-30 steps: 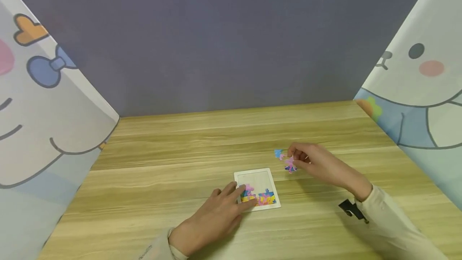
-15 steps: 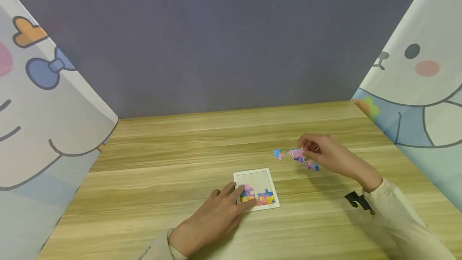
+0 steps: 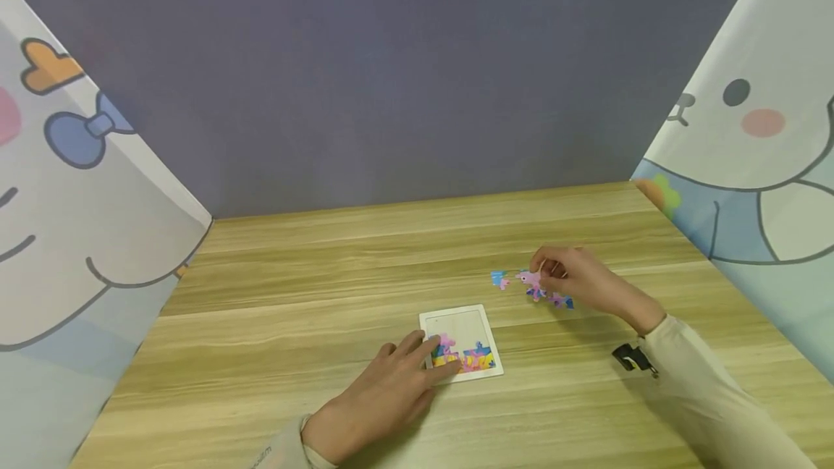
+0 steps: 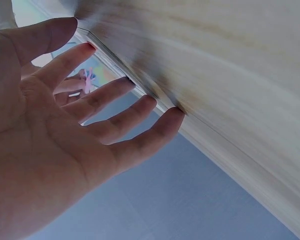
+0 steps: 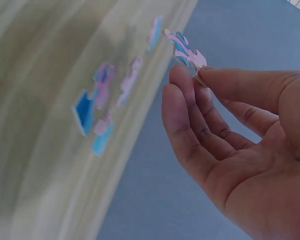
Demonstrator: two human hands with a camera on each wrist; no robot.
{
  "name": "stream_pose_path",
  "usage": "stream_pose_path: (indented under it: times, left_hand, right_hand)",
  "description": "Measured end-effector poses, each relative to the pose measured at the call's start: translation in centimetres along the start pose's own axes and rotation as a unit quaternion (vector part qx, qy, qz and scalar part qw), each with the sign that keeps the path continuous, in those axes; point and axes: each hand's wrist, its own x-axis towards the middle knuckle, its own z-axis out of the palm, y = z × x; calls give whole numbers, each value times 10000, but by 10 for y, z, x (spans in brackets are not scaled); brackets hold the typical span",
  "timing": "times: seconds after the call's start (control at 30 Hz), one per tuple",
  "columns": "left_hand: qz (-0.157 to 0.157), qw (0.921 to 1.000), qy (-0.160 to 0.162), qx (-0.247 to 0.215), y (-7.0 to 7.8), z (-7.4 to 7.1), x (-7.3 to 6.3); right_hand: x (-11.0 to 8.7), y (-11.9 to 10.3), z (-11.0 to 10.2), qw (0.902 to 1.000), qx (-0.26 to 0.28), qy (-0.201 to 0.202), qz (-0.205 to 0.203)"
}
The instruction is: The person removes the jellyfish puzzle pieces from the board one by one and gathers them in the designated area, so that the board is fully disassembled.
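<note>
My left hand (image 3: pixel 384 396) rests on the lower left of a white-framed puzzle tray (image 3: pixel 491 331), its fingers spread. Joined pink, blue and yellow pieces (image 3: pixel 482 358) cover the tray's lower part, and the upper part shows bare board. In the left wrist view, the fingertips of the left hand (image 4: pixel 90 115) touch the frame's edge. Farther right, my right hand (image 3: pixel 586 284) pinches a pink and blue puzzle piece (image 5: pixel 187 52) between thumb and fingers, above the table. Several loose pieces (image 5: pixel 104 87) lie beneath, including a blue one (image 3: pixel 498 279) and a purple-blue one (image 3: pixel 562 301).
The wood-grain table (image 3: pixel 293 295) carries everything. A dark grey panel (image 3: pixel 417 78) closes off the back, and cartoon-printed panels stand left (image 3: pixel 85 237) and right (image 3: pixel 730 187). A small black object (image 3: pixel 634 358) is beside the right sleeve.
My right hand moved right and away with the puzzle piece, then slightly back left, uncovering loose pieces under it. The left hand stays on the tray.
</note>
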Motion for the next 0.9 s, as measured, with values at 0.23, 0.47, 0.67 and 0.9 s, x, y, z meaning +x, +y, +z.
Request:
stream_pose_path:
  times: [0.23,0.47,0.67,0.9]
  left_hand:
    - [22,9998,156,80,0,1,0]
    - [51,9999,124,99,0,2,0]
    - [40,9999,119,71,0,2,0]
    - [2,10000,17,8,1,1,-1]
  right_hand:
    - [2,5,12,9997,184,-101,-136]
    - [2,8,18,9989,201,-379,210]
    - [3,11,22,9985,-24,-447,327]
    - [4,12,25,9982,-89,-426,418]
